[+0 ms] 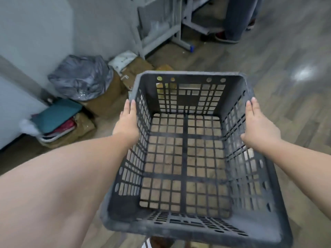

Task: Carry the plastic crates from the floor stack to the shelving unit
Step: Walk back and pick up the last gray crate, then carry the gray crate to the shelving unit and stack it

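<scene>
A dark grey plastic crate (188, 76) with latticed walls and floor is held up in front of me, empty, and the wooden floor shows through its grid. My left hand (128, 120) presses flat on the outside of its left wall near the rim. On the right wall, my right hand (259, 126) presses flat the same way. The crate is clamped between both palms. A grey metal shelving frame (157, 27) stands at the back by the wall.
A grey plastic bag (82, 76) on cardboard boxes (107, 102) and a teal folder pile (55, 115) lie against the white wall at left. Another person's legs and shoes (232, 24) stand at the top right. Wood floor spreads to the right.
</scene>
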